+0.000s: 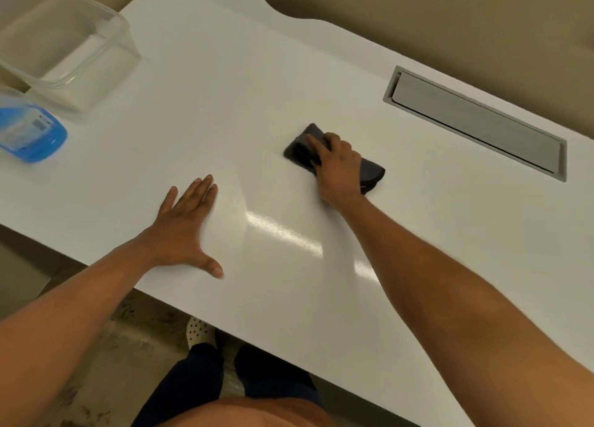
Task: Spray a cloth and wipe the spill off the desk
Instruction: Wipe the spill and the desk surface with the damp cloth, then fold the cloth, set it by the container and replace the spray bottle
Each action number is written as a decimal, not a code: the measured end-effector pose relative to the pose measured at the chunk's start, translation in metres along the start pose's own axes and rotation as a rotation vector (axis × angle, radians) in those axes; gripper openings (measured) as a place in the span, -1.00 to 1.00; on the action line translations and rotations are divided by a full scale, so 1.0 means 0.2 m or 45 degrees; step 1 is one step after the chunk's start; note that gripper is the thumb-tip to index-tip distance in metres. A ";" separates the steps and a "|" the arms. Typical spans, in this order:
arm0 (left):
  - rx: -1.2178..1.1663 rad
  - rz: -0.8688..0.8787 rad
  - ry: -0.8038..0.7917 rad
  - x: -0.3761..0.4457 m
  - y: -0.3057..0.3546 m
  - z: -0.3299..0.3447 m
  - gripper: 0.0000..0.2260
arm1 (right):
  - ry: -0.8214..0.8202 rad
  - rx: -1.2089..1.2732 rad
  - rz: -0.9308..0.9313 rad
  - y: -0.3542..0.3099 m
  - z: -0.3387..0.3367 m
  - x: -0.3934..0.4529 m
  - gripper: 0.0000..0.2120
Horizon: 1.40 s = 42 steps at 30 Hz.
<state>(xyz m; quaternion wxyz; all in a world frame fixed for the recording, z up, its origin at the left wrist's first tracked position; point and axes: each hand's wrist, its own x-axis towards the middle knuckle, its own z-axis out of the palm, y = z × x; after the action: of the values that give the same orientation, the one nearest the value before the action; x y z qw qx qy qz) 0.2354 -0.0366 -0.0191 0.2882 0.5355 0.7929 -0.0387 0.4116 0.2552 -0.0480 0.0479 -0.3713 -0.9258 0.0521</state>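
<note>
Right hand [339, 169] presses fingers flat on the dark cloth [369, 172], mid-frame on the desk [225, 89], its long axis running upper left to lower right. Left hand [186, 230] lies open and flat, lower left; spray bottle [32, 134] at far left

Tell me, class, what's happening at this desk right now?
A person is wiping the white desk with a dark folded cloth, pressed flat under the right hand. The left hand rests palm-down on the surface, holding nothing. A blue spray bottle and a clear plastic container sit off to the left, untouched.
</note>
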 end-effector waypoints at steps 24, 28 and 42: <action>0.004 0.019 0.041 0.02 -0.04 0.03 0.55 | -0.102 -0.297 -0.523 -0.34 -0.12 -0.45 -0.77; 0.030 0.007 -0.007 0.01 -0.02 0.01 0.51 | -0.113 -0.209 -0.500 -0.35 -0.17 -0.38 -0.73; -1.738 0.002 0.279 -0.13 0.17 -0.38 -0.05 | -0.411 1.990 0.208 -0.38 -0.84 -0.15 -0.77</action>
<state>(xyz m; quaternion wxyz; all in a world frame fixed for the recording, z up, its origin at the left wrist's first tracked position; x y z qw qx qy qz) 0.2402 -0.0157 0.0649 0.4792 0.2356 0.6638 0.5236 0.4023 0.1904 0.1274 0.1558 -0.2847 -0.5870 0.7417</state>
